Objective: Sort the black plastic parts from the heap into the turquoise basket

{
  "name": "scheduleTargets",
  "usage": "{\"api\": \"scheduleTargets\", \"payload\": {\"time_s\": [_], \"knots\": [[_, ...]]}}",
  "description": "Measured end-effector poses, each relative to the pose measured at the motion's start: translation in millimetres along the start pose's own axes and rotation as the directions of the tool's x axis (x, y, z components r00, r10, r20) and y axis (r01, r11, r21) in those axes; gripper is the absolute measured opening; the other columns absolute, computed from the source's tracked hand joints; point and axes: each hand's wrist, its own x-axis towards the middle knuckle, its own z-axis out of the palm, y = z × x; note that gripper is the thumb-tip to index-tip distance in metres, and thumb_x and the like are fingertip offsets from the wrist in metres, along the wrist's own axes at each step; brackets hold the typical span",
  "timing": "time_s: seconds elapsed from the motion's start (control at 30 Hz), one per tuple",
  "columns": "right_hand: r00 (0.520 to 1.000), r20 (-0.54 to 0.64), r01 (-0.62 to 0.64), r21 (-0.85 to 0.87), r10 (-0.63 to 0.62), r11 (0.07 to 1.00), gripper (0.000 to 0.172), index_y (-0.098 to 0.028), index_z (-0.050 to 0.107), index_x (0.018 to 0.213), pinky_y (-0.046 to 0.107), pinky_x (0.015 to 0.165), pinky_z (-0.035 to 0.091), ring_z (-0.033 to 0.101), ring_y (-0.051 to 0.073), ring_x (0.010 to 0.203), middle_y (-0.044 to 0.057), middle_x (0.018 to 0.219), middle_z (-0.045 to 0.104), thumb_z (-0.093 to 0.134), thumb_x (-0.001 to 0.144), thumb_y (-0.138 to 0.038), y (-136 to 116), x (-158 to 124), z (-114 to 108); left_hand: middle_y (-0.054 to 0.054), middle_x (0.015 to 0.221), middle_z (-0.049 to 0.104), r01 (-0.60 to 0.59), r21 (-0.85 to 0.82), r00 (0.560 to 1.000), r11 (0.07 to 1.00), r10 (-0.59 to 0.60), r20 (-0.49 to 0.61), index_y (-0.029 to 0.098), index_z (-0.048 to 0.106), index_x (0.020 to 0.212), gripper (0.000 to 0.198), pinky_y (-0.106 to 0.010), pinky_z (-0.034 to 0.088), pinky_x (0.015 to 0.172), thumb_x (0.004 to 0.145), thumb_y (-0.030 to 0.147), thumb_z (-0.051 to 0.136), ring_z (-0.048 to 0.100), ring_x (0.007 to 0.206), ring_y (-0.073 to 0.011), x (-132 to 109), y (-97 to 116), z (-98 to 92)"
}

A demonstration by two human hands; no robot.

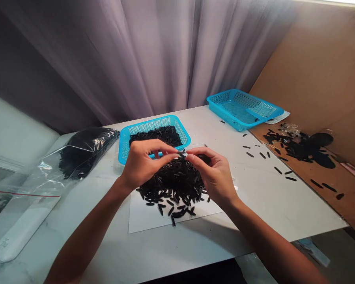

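Observation:
My left hand [143,163] and my right hand [214,171] meet above a heap of small black oblong pieces [174,185] on a white sheet [148,219]. Both hands have their fingertips pinched together, tip to tip, around one small black piece [182,155] between them. Just behind the hands stands a blue plastic basket [122,146] filled with more of the same black pieces.
A clear plastic bag [77,154] of black pieces lies at the left. A second blue basket [244,108] sits at the back right. Loose black pieces [301,146] lie scattered over the brown cardboard at the right. A curtain hangs behind the white table [269,197].

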Motion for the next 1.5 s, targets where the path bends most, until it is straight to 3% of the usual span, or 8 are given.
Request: {"api": "scheduleTargets", "payload": {"time_s": [0.13,0.23,0.37,0.5,0.67,0.93,1.23,1.5], "knots": [[0.931,0.117,-0.364,0.315,0.345,0.876,0.021,-0.018,0.078,0.099,0.028,0.066,0.039,0.053,0.015,0.074,0.006,0.089,0.073,0.073,0.084,-0.032,-2,6,0,-0.004,0.096,0.078,0.207,0.208,0.967,0.956,-0.168,-0.19,0.02,0.077,0.102,0.021,-0.026,0.054,0.061,0.081,0.022,0.079,0.07,0.077,-0.0157,7,-31,-4.4],[0.88,0.231,-0.475,0.367,0.416,0.8,0.029,-0.014,0.078,0.1,0.028,0.064,0.037,0.053,0.016,0.077,0.012,0.097,0.074,0.064,0.088,-0.036,-1,7,2,-0.004,0.098,0.076,0.183,0.209,0.982,0.961,-0.17,-0.079,0.02,0.074,0.11,0.026,-0.025,0.053,0.062,0.084,0.024,0.076,0.069,0.079,-0.0154,7,-32,-4.6],[0.903,0.271,-0.406,0.284,0.334,0.868,0.026,-0.015,0.079,0.096,0.029,0.063,0.034,0.049,0.016,0.075,0.008,0.087,0.068,0.063,0.086,-0.033,4,2,5,-0.002,0.097,0.072,-0.102,0.123,0.963,0.987,0.067,0.259,0.022,0.074,0.102,0.014,-0.025,0.054,0.071,0.088,0.02,0.072,0.067,0.084,-0.0138,-3,-7,3.7],[0.909,0.299,-0.35,0.175,0.289,0.92,0.026,-0.017,0.079,0.099,0.03,0.07,0.036,0.047,0.016,0.076,0.003,0.08,0.061,0.062,0.082,-0.025,7,1,4,-0.004,0.096,0.069,-0.36,0.307,0.922,0.881,0.286,0.259,0.019,0.073,0.102,0.014,-0.031,0.054,0.076,0.089,0.017,0.07,0.064,0.087,-0.0178,-9,0,10.2],[0.911,0.335,-0.278,0.07,0.24,0.958,0.035,-0.019,0.076,0.11,0.032,0.073,0.035,0.047,0.017,0.077,0.002,0.081,0.058,0.056,0.082,-0.02,7,2,-1,-0.004,0.091,0.072,-0.576,0.373,0.817,0.727,0.512,0.264,0.016,0.07,0.095,0.005,-0.032,0.054,0.071,0.091,0.014,0.067,0.062,0.081,-0.0185,-9,-7,11.4],[0.921,0.366,-0.064,-0.204,0.137,0.977,0.041,-0.021,0.077,0.109,0.032,0.072,0.036,0.046,0.017,0.074,0.001,0.076,0.058,0.048,0.08,-0.015,1,0,0,-0.002,0.088,0.074,-0.452,0.203,0.881,0.869,0.4,0.252,0.016,0.068,0.085,0.007,-0.03,0.054,0.075,0.091,0.014,0.067,0.063,0.083,-0.0164,-9,-6,13.5],[0.942,0.307,-0.085,-0.18,0.138,0.98,0.028,-0.024,0.074,0.113,0.033,0.081,0.044,0.059,0.019,0.085,0.004,0.103,0.072,0.059,0.09,-0.028,-1,0,3,-0.002,0.081,0.073,-0.443,0.164,0.885,0.881,0.401,0.239,0.017,0.066,0.083,0.009,-0.031,0.053,0.074,0.091,0.013,0.065,0.061,0.079,-0.0162,-8,-6,9.7],[0.983,0.179,0.068,-0.188,-0.034,0.98,0.009,-0.022,0.067,0.093,0.034,0.084,0.046,0.066,0.02,0.091,0.003,0.093,0.072,0.067,0.09,-0.03,0,2,-1,-0.002,0.081,0.072,-0.472,0.202,0.876,0.858,0.43,0.217,0.017,0.065,0.084,0.008,-0.031,0.053,0.075,0.091,0.012,0.066,0.061,0.079,-0.0154,-5,-2,0.2]]}}
